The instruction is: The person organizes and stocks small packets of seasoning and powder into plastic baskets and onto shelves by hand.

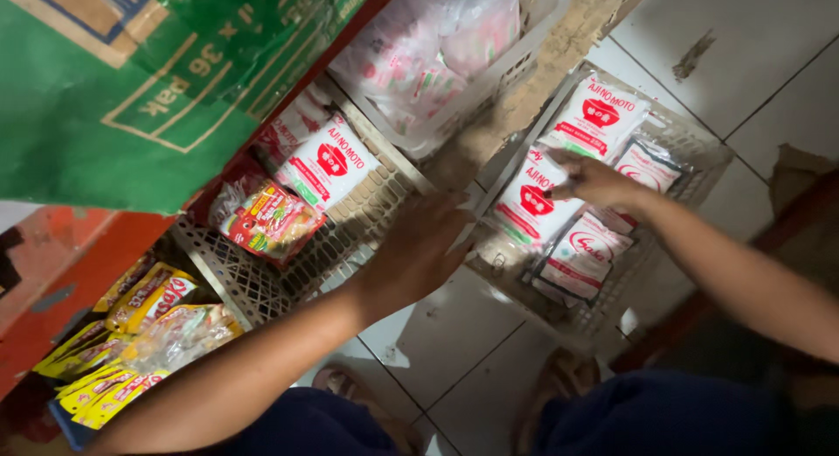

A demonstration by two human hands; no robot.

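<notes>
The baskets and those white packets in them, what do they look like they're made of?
The right basket and the middle basket look like pale moulded plastic, matt: thin walls pierced with a regular lattice. The white packets under the right hand seem to be glossy plastic film, since they crinkle and catch the light. The floor looks like glazed tile.

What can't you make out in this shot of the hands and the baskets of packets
Head view:
- Left hand: back faces the camera, so what its fingers touch on the basket is hidden.
- Right hand: fingertips on a white packet; grip unclear.
- Top basket: packets blurred behind plastic.
- Green carton: cut off by the frame edge.
</notes>
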